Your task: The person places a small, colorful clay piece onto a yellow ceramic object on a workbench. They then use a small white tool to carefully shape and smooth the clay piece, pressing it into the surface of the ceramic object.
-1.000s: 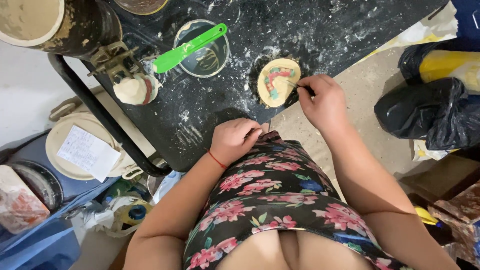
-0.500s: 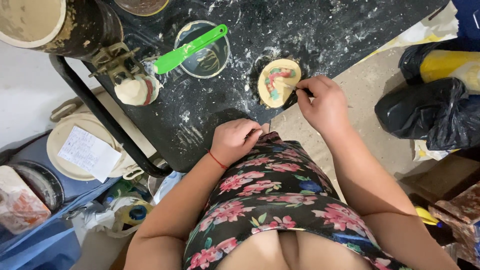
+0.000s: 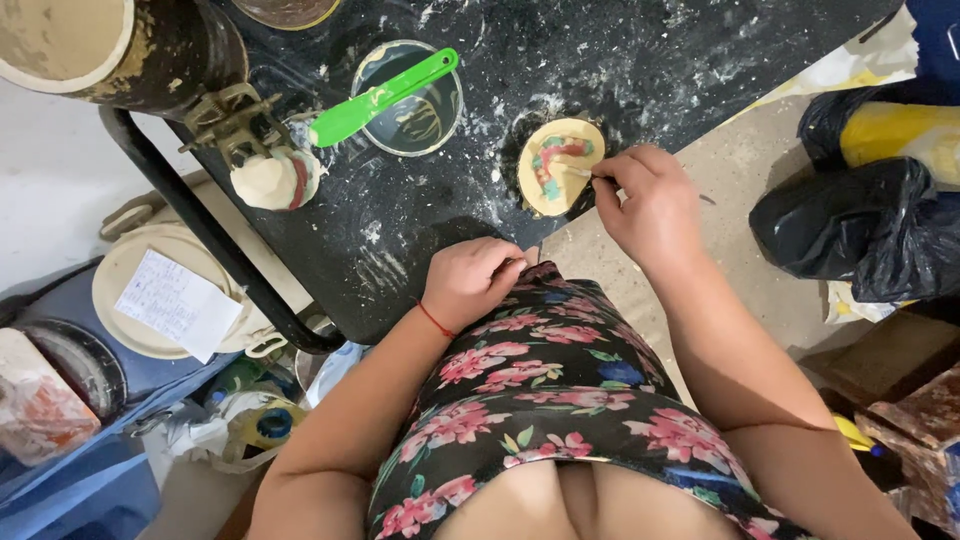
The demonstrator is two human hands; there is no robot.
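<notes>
A small round cream-coloured cast (image 3: 556, 164) with red and teal patches lies near the edge of the black, powder-streaked table (image 3: 640, 70). My right hand (image 3: 648, 205) pinches a thin tool whose tip rests on the cast's right side. My left hand (image 3: 474, 280), a red cord at its wrist, sits closed at the table's near edge against my flowered dress; I cannot see anything in it.
A green spatula (image 3: 380, 98) lies across a round bowl (image 3: 412, 110). A cream plaster lump (image 3: 272, 178) sits beside a metal fitting. A large dark cylinder (image 3: 110, 45) stands top left. Black bags (image 3: 870, 230) lie on the floor at right, buckets and a paper-topped lid (image 3: 165, 295) at left.
</notes>
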